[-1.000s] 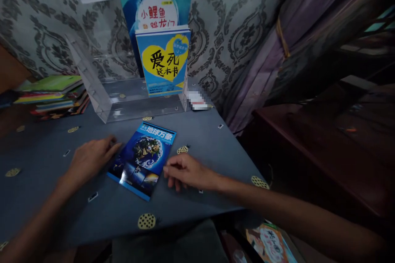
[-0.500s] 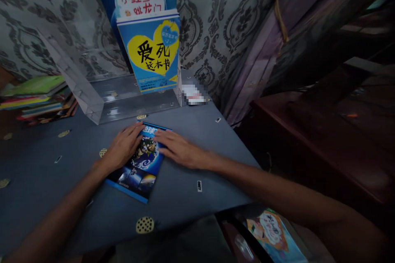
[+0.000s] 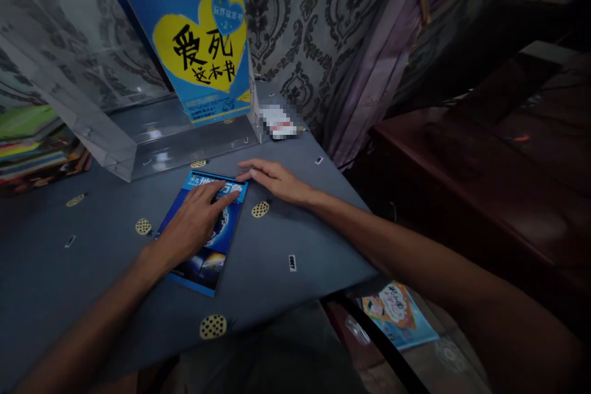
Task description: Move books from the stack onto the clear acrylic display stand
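A dark blue book (image 3: 224, 231) with a globe on its cover lies flat on the grey-blue tablecloth (image 3: 258, 271). My left hand (image 3: 198, 215) rests across the middle and upper part of the cover, fingers spread, hiding part of the title and globe. At the book's top right corner is my right hand (image 3: 274, 180), its fingers reaching to the edge, apart and holding nothing. Behind them a clear acrylic stand (image 3: 194, 148) holds a blue book with a yellow heart (image 3: 203, 49), upright in front of another book.
Stacked books (image 3: 32, 141) lie at the left. A blurred-out white item (image 3: 279, 122) sits right of the stand. Beyond the table's right edge is a dark red surface (image 3: 462, 178). Another book (image 3: 399, 314) lies low at the right, below table height.
My right hand has moved off the cover's right side to its top right corner. My left hand lies further across the cover. The view has shifted, bringing the stand nearer.
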Demonstrator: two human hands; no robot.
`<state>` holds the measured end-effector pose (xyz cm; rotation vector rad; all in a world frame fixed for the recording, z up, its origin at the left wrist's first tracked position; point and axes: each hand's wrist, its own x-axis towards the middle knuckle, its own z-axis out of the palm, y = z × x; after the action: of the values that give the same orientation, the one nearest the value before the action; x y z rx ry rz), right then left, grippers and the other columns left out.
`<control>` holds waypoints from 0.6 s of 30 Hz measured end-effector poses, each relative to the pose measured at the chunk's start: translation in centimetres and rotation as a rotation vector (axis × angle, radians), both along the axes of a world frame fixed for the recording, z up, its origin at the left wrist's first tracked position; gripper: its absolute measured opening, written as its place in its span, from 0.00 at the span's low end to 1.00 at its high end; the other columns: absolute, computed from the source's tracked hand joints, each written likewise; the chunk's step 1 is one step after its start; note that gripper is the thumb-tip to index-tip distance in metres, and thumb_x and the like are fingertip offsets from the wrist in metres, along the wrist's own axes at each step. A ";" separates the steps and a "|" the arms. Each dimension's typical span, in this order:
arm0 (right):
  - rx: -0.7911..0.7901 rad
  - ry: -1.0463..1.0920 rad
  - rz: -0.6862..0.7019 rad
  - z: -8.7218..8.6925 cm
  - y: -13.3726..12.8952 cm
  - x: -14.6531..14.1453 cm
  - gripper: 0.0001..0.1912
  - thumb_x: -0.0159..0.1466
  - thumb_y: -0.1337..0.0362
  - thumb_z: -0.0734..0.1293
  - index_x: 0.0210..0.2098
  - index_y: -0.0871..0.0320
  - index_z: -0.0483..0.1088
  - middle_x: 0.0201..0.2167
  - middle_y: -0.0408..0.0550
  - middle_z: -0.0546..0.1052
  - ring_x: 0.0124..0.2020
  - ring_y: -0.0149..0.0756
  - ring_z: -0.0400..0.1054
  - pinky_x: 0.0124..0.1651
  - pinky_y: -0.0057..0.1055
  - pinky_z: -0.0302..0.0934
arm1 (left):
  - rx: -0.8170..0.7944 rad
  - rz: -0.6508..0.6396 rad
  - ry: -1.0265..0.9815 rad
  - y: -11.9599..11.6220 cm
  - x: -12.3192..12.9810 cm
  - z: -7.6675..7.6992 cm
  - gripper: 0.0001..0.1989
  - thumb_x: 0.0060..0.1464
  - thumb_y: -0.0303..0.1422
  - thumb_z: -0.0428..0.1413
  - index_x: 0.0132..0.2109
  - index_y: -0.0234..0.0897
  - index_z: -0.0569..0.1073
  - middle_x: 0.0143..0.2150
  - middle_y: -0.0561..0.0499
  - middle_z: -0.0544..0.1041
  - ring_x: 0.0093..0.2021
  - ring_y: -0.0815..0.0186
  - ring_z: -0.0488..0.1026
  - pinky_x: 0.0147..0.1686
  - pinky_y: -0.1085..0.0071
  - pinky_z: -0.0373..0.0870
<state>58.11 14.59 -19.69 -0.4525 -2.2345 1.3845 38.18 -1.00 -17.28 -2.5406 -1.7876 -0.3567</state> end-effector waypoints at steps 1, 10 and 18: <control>-0.013 -0.004 -0.015 0.0 0.0 0.0 0.19 0.75 0.64 0.56 0.61 0.59 0.67 0.51 0.51 0.82 0.54 0.37 0.74 0.62 0.44 0.63 | -0.002 -0.001 0.017 0.2 0.2 0.0 0.26 0.66 0.23 0.42 0.66 0.41 0.68 0.64 0.39 0.69 0.64 0.52 0.66 0.61 0.48 0.67; 0.031 0.015 -0.189 -0.2 0.0 0.0 0.16 0.73 0.65 0.58 0.54 0.61 0.72 0.38 0.48 0.84 0.38 0.34 0.75 0.48 0.34 0.65 | 0.012 0.133 0.090 0.9 2.1 0.8 0.20 0.68 0.41 0.50 0.61 0.39 0.72 0.56 0.38 0.73 0.56 0.48 0.70 0.54 0.49 0.70; 0.040 0.032 -0.226 0.4 -0.2 0.2 0.13 0.72 0.68 0.59 0.49 0.61 0.73 0.35 0.48 0.83 0.37 0.33 0.73 0.45 0.31 0.63 | -0.148 0.344 0.296 1.2 6.0 3.0 0.12 0.66 0.36 0.52 0.48 0.33 0.73 0.53 0.37 0.77 0.53 0.50 0.75 0.49 0.59 0.73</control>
<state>58.28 14.41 -19.31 -0.6422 -2.1077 1.2205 44.19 0.19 -14.29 -2.1595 -2.1341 0.1570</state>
